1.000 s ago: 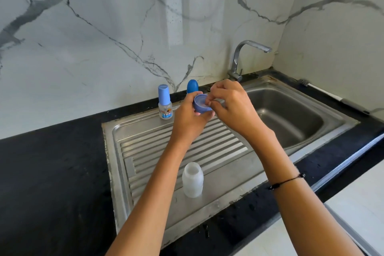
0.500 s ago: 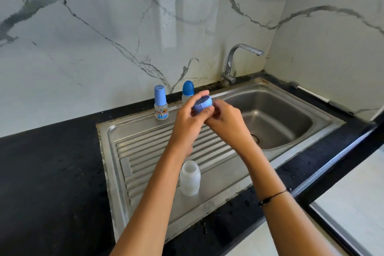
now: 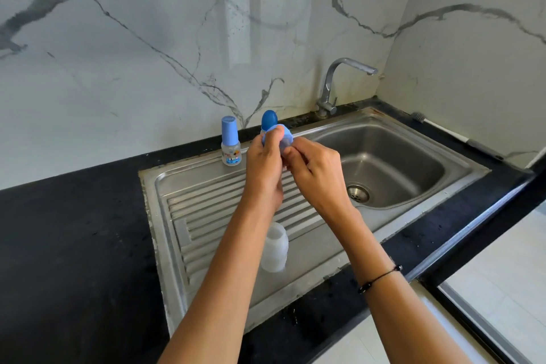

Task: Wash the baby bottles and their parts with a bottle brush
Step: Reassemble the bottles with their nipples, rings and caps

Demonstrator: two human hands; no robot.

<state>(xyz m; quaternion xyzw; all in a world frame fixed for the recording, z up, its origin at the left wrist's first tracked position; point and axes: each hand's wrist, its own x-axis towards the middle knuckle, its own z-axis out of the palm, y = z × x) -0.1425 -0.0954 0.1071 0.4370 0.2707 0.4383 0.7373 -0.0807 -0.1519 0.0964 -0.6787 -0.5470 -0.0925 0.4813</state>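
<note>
My left hand (image 3: 264,165) grips a blue bottle collar (image 3: 285,134) above the drainboard, with the ring tilted toward me. My right hand (image 3: 316,171) pinches the clear teat (image 3: 286,145) set in that collar. An open, capless white bottle body (image 3: 276,247) stands on the drainboard under my left forearm. A small bottle with a light blue cap (image 3: 230,142) stands at the back of the drainboard. Behind my fingers a second bottle shows only its dark blue cap (image 3: 269,119). The bottle brush (image 3: 452,134) lies on the counter at the right wall.
The steel sink basin (image 3: 384,162) with its drain lies right of my hands, and the tap (image 3: 334,83) stands behind it. The ribbed drainboard (image 3: 206,216) sits in a black counter (image 3: 74,245). Marble walls close the back and right.
My left hand has turned the blue collar so its opening faces me. My right fingers have shifted onto the teat inside it. The camera view drifted slightly.
</note>
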